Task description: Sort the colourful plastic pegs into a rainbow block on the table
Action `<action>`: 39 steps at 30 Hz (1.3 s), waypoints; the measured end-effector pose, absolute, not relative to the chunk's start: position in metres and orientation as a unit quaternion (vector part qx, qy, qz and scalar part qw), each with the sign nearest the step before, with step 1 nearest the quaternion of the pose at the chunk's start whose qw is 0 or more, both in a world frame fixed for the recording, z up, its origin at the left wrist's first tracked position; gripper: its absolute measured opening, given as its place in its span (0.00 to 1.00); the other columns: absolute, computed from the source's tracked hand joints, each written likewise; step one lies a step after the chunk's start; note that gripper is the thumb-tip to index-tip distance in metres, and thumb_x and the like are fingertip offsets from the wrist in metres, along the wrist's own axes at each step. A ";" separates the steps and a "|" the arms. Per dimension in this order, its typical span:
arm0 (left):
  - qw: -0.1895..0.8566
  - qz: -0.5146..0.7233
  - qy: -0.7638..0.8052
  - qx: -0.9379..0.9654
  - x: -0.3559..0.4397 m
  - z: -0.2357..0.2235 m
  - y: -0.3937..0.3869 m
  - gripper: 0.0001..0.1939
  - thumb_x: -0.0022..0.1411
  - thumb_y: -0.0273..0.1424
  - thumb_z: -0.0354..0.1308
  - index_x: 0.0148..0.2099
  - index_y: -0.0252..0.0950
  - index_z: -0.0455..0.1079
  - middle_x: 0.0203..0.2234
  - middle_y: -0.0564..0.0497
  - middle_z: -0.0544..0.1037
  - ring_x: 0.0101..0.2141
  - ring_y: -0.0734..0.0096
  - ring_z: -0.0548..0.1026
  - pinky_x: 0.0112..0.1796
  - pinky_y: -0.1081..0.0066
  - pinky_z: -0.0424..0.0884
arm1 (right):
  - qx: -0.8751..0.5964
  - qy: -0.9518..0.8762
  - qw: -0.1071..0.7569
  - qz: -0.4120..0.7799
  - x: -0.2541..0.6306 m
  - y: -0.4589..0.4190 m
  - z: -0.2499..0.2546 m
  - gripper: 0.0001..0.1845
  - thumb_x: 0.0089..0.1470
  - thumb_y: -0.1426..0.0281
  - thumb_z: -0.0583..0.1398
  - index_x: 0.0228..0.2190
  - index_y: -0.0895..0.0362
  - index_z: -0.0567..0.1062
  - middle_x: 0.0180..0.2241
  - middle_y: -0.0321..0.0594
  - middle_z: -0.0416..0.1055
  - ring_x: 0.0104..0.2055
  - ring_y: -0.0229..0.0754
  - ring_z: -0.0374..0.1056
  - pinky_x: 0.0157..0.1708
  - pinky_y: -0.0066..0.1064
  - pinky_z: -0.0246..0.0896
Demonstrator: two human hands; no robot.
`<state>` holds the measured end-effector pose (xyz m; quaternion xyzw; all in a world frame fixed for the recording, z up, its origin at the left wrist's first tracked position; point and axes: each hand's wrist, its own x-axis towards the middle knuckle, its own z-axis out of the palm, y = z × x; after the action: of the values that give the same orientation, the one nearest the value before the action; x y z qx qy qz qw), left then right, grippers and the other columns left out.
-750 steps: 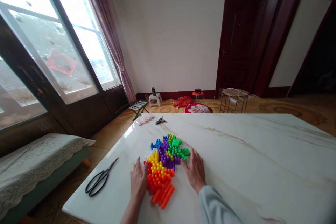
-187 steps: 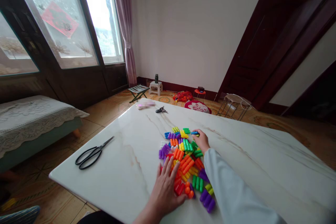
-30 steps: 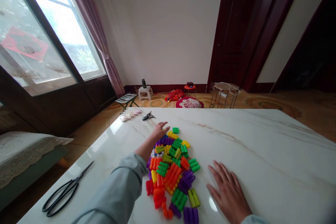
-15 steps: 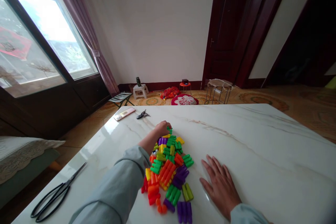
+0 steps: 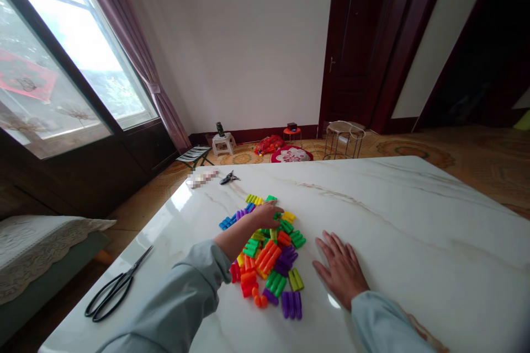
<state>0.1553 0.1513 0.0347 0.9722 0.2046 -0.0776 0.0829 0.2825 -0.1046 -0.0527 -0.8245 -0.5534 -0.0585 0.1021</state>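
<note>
A heap of coloured plastic blocks (image 5: 269, 256) in orange, green, purple, yellow, blue and red lies on the white marble table (image 5: 414, 231). My left hand (image 5: 267, 214) reaches across the far part of the heap, palm down on the blocks, fingers loosely stretched; nothing shows in its grip. My right hand (image 5: 342, 270) lies flat and spread on the bare tabletop just right of the heap, holding nothing. Blue and purple blocks (image 5: 234, 217) sit loose at the heap's left edge.
Black scissors (image 5: 116, 289) lie near the table's left front edge. A small dark tool (image 5: 228, 178) and a flat pale object (image 5: 202, 178) rest at the far left corner. Beyond the table are stools, a wire stand (image 5: 343, 135) and a bed (image 5: 37, 253) on the left.
My left hand has drawn back from the heap's far tip toward its middle, and a few blue, purple and yellow-green blocks now lie spread out to the left. The right hand stays flat.
</note>
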 end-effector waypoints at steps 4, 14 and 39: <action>0.077 -0.019 0.177 0.981 0.140 0.047 0.106 0.21 0.63 0.40 0.51 0.57 0.44 0.66 0.60 0.47 0.63 0.57 0.59 0.64 0.57 0.59 0.59 | -0.828 -0.550 0.097 -0.048 0.281 -0.105 -0.048 0.28 0.59 0.56 0.50 0.59 0.50 0.63 0.64 0.39 0.49 0.66 0.50 0.42 0.61 0.51 0.38; 0.063 0.032 0.097 0.993 0.074 0.033 0.034 0.29 0.54 0.49 0.59 0.58 0.51 0.65 0.59 0.49 0.65 0.62 0.48 0.54 0.60 0.41 0.38 | -0.826 -0.551 0.094 -0.069 0.279 -0.105 -0.047 0.28 0.59 0.58 0.51 0.58 0.52 0.63 0.64 0.40 0.51 0.65 0.50 0.44 0.60 0.50 0.40; 0.053 0.176 0.273 0.944 0.003 -0.013 -0.024 0.18 0.63 0.38 0.51 0.55 0.48 0.68 0.62 0.49 0.61 0.63 0.49 0.52 0.61 0.39 0.37 | -0.825 -0.551 0.089 -0.088 0.280 -0.105 -0.051 0.26 0.61 0.59 0.50 0.58 0.53 0.63 0.63 0.42 0.52 0.64 0.48 0.46 0.60 0.49 0.42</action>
<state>0.0031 -0.0238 -0.0131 0.9442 0.2732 0.1764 0.0525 0.2799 -0.1047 -0.0509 -0.8247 -0.5515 -0.0878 0.0894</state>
